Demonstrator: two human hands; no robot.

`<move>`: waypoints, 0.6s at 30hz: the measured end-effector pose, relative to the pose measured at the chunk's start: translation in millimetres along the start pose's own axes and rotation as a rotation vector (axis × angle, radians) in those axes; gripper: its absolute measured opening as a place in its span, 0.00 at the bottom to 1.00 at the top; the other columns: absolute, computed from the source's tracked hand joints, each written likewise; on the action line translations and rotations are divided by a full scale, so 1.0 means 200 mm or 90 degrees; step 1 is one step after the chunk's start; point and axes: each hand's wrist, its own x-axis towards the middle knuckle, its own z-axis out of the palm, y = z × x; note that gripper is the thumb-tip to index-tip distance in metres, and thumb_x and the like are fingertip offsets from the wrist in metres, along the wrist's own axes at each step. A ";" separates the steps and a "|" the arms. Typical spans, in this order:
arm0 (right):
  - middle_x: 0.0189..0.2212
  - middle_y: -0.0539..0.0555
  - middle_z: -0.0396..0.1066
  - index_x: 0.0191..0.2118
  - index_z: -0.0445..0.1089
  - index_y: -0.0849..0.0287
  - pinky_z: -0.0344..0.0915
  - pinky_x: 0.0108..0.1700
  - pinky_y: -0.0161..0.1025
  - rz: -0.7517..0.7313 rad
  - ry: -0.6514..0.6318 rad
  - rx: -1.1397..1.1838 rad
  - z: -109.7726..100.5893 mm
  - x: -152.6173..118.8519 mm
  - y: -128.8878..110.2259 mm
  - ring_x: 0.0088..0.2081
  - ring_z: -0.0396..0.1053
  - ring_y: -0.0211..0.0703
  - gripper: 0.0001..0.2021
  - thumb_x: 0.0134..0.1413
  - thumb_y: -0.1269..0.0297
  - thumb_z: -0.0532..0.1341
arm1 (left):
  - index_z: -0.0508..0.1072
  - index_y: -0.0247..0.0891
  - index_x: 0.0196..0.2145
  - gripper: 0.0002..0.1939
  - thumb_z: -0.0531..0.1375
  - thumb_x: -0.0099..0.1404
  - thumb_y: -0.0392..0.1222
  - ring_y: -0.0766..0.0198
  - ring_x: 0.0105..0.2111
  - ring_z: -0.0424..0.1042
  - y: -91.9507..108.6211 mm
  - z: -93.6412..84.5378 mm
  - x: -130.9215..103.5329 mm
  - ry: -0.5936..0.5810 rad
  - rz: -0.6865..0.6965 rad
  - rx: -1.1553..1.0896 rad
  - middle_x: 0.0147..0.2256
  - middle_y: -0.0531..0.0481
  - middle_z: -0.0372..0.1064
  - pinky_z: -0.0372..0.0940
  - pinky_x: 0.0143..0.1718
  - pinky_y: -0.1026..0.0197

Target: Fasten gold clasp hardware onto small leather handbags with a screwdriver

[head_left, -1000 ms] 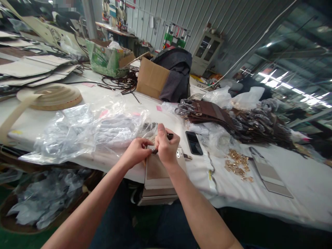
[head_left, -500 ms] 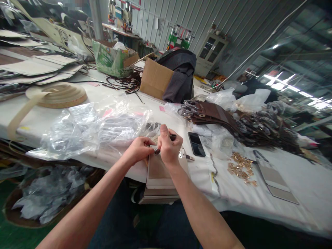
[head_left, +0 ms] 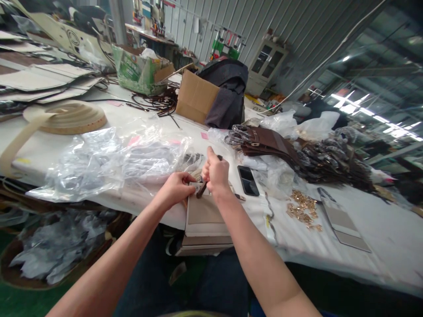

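A beige flat piece (head_left: 205, 211) lies at the table's front edge, between my forearms. My right hand (head_left: 216, 173) is closed round a dark tool (head_left: 201, 190), its thumb raised; the tool slants down to the far edge of the beige piece. My left hand (head_left: 178, 188) pinches at the far left corner of that piece, close beside the tool's lower end. What its fingertips hold is too small to make out. To the right of my right hand a black phone (head_left: 248, 180) lies on the white cloth.
Small gold metal parts (head_left: 302, 209) and a grey strap-like panel (head_left: 343, 222) lie right. Brown bags (head_left: 272, 143) are piled behind them. Plastic-wrapped pieces (head_left: 145, 160) and a tape roll (head_left: 72, 118) lie left. A cardboard box (head_left: 196, 97) stands farther back.
My right hand has lifted slightly, and the dark tool now stands more upright, with more of its length showing. My left hand stays at the corner. The whole view has shifted a little.
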 end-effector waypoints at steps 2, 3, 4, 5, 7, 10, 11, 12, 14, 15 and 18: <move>0.15 0.38 0.47 0.26 0.49 0.50 0.41 0.15 0.32 0.086 0.017 -0.035 0.03 0.08 0.01 0.15 0.43 0.29 0.28 0.71 0.53 0.68 | 0.86 0.35 0.39 0.16 0.66 0.52 0.34 0.66 0.25 0.60 0.00 0.00 0.00 0.001 -0.001 0.004 0.24 0.57 0.65 0.52 0.28 0.60; 0.15 0.38 0.47 0.27 0.51 0.51 0.41 0.16 0.31 0.120 0.013 -0.050 0.05 0.12 0.01 0.15 0.43 0.29 0.27 0.71 0.56 0.69 | 0.86 0.34 0.40 0.17 0.66 0.52 0.34 0.66 0.25 0.60 0.00 0.00 -0.01 0.003 -0.004 0.001 0.24 0.58 0.65 0.52 0.28 0.60; 0.15 0.37 0.48 0.27 0.52 0.51 0.40 0.16 0.31 0.143 0.003 -0.060 0.05 0.14 0.01 0.15 0.43 0.29 0.26 0.70 0.58 0.69 | 0.86 0.34 0.41 0.18 0.66 0.52 0.34 0.66 0.25 0.61 0.00 0.00 -0.01 0.006 -0.009 -0.003 0.25 0.57 0.66 0.52 0.28 0.60; 0.15 0.37 0.48 0.27 0.53 0.51 0.40 0.16 0.31 0.156 -0.011 -0.064 0.06 0.14 0.00 0.15 0.43 0.29 0.26 0.69 0.58 0.70 | 0.86 0.34 0.42 0.19 0.67 0.51 0.35 0.66 0.25 0.61 0.00 0.00 -0.01 0.009 -0.012 -0.009 0.25 0.57 0.66 0.53 0.28 0.61; 0.15 0.38 0.48 0.26 0.53 0.52 0.40 0.16 0.31 0.136 -0.042 -0.055 0.05 0.11 -0.03 0.15 0.43 0.29 0.27 0.67 0.56 0.72 | 0.86 0.34 0.42 0.19 0.68 0.51 0.36 0.65 0.25 0.62 0.00 0.00 -0.01 0.011 -0.017 -0.020 0.25 0.57 0.67 0.54 0.28 0.61; 0.15 0.39 0.48 0.25 0.49 0.50 0.42 0.16 0.33 -0.028 -0.055 -0.030 0.02 -0.01 -0.06 0.15 0.45 0.30 0.32 0.67 0.45 0.70 | 0.86 0.35 0.39 0.16 0.68 0.50 0.36 0.65 0.25 0.63 -0.01 -0.01 0.00 -0.009 -0.025 -0.045 0.25 0.56 0.68 0.54 0.27 0.61; 0.15 0.40 0.48 0.25 0.48 0.50 0.44 0.16 0.34 -0.099 -0.048 -0.027 0.01 -0.05 -0.06 0.15 0.46 0.31 0.32 0.67 0.42 0.69 | 0.85 0.36 0.37 0.15 0.68 0.49 0.36 0.65 0.25 0.63 -0.01 -0.01 0.00 -0.020 -0.027 -0.053 0.24 0.55 0.68 0.53 0.27 0.61; 0.15 0.41 0.49 0.25 0.49 0.50 0.45 0.16 0.35 -0.161 -0.041 -0.031 0.00 -0.09 -0.06 0.15 0.47 0.32 0.32 0.67 0.40 0.68 | 0.85 0.37 0.36 0.14 0.68 0.49 0.35 0.65 0.25 0.63 -0.01 -0.01 0.00 -0.029 -0.027 -0.062 0.24 0.55 0.68 0.53 0.27 0.61; 0.15 0.42 0.51 0.25 0.51 0.50 0.47 0.17 0.36 -0.237 -0.041 -0.067 -0.01 -0.15 -0.04 0.15 0.49 0.33 0.32 0.68 0.38 0.67 | 0.85 0.37 0.35 0.13 0.67 0.49 0.35 0.65 0.24 0.63 -0.02 -0.01 0.00 -0.035 -0.025 -0.079 0.24 0.55 0.69 0.52 0.26 0.61; 0.15 0.42 0.52 0.24 0.53 0.51 0.48 0.18 0.37 -0.260 -0.045 -0.092 -0.01 -0.17 -0.03 0.16 0.50 0.34 0.32 0.68 0.38 0.67 | 0.85 0.37 0.36 0.14 0.67 0.49 0.35 0.65 0.24 0.63 -0.03 -0.01 0.01 -0.032 -0.025 -0.087 0.24 0.55 0.69 0.52 0.26 0.61; 0.16 0.44 0.54 0.23 0.55 0.52 0.49 0.20 0.37 -0.315 -0.027 -0.159 0.00 -0.21 0.02 0.18 0.53 0.35 0.32 0.70 0.38 0.67 | 0.85 0.36 0.36 0.15 0.67 0.49 0.36 0.65 0.25 0.64 -0.04 -0.02 0.01 -0.023 -0.015 -0.094 0.26 0.54 0.71 0.53 0.27 0.61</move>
